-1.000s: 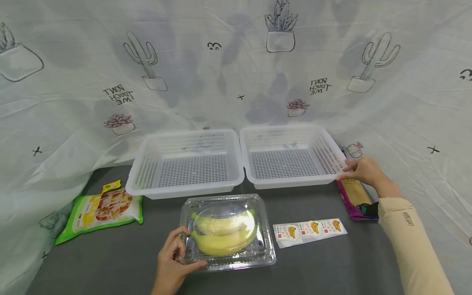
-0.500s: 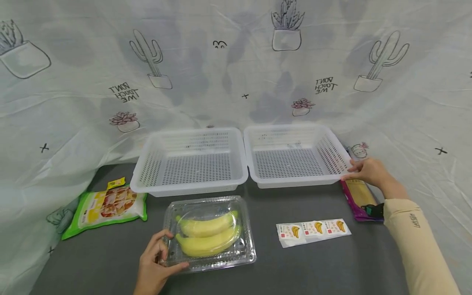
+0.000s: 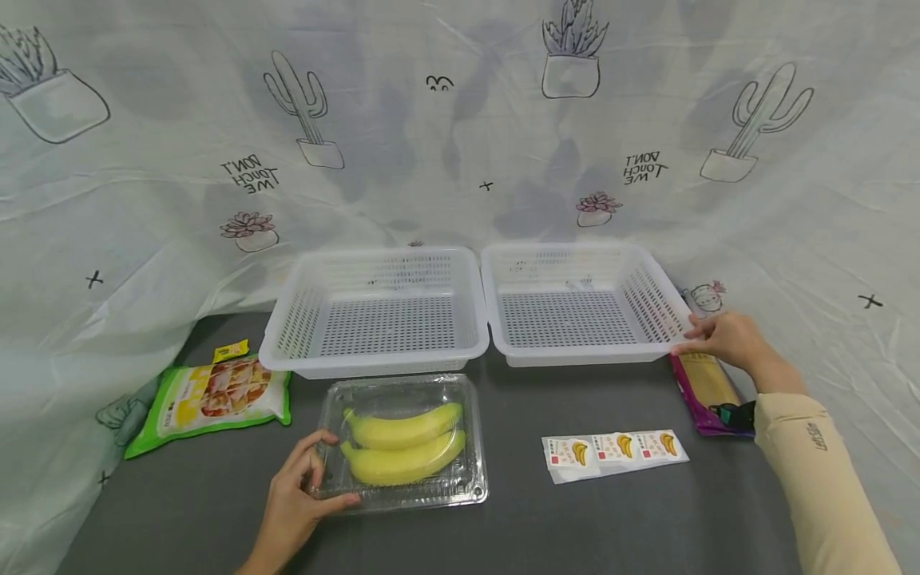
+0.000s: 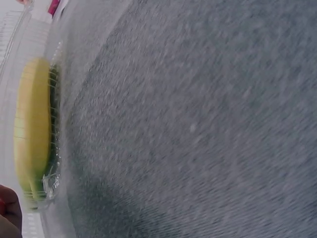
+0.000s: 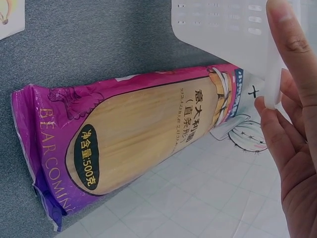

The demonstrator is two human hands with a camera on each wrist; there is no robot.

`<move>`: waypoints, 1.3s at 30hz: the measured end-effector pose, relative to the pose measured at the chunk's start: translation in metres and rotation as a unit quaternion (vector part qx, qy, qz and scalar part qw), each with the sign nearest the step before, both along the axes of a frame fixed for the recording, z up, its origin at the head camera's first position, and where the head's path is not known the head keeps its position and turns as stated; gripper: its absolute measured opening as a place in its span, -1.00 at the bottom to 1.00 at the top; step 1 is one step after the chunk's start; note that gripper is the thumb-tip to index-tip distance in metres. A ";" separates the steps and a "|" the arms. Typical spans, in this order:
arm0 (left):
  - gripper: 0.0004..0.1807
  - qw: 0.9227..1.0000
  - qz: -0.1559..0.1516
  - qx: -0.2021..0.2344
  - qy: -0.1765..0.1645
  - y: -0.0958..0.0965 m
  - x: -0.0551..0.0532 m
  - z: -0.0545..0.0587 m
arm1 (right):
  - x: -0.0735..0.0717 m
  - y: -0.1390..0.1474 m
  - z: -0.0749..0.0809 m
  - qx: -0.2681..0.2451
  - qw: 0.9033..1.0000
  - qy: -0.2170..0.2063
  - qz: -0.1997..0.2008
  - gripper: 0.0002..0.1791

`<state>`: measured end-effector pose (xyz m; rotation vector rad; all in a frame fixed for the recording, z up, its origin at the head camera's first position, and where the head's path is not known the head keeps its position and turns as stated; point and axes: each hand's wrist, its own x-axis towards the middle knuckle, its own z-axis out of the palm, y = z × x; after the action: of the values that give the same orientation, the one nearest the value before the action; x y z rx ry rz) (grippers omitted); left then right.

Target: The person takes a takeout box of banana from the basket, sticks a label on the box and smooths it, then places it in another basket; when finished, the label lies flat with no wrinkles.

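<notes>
Left grip [image 3: 293, 485] holds a clear plastic box [image 3: 417, 496] of curved bananas [image 3: 404, 461].

Banana box [image 3: 406, 495], 3 o'clock: open tabletop [image 3: 513, 479] until sticker strip [image 3: 614, 454]
Banana box, 12 o'clock: left basket [image 3: 388, 326] blocks
Banana box, 8 o'clock: left hand [image 3: 296, 485]
Right basket [image 3: 575, 318], 4 o'clock: right hand [image 3: 735, 342], purple packet [image 3: 707, 383]

White cactus-printed cloth [image 3: 388, 184] hangs behind a dark grey surface [image 3: 589, 527].
</notes>
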<state>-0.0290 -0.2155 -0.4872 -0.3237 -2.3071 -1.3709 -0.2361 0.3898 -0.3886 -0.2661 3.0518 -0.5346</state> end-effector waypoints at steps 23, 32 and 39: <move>-0.31 1.000 -0.009 -0.022 0.019 0.002 -0.016 0.031 | 0.001 0.000 0.002 -0.009 1.000 -0.015 -0.004 -0.32; -0.34 0.998 -0.005 -0.065 -0.005 -0.015 -0.019 0.008 | -0.001 -0.003 0.003 -0.007 1.000 -0.008 -0.002 -0.34; -0.58 0.987 -0.071 -0.129 -0.063 -0.024 -0.013 0.026 | 0.001 0.000 0.000 -0.007 1.000 0.008 0.004 -0.36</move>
<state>-0.0416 -0.2391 -0.4607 -0.5037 -2.6171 -1.1864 -0.2346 0.3901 -0.3885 -0.2844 3.0622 -0.5548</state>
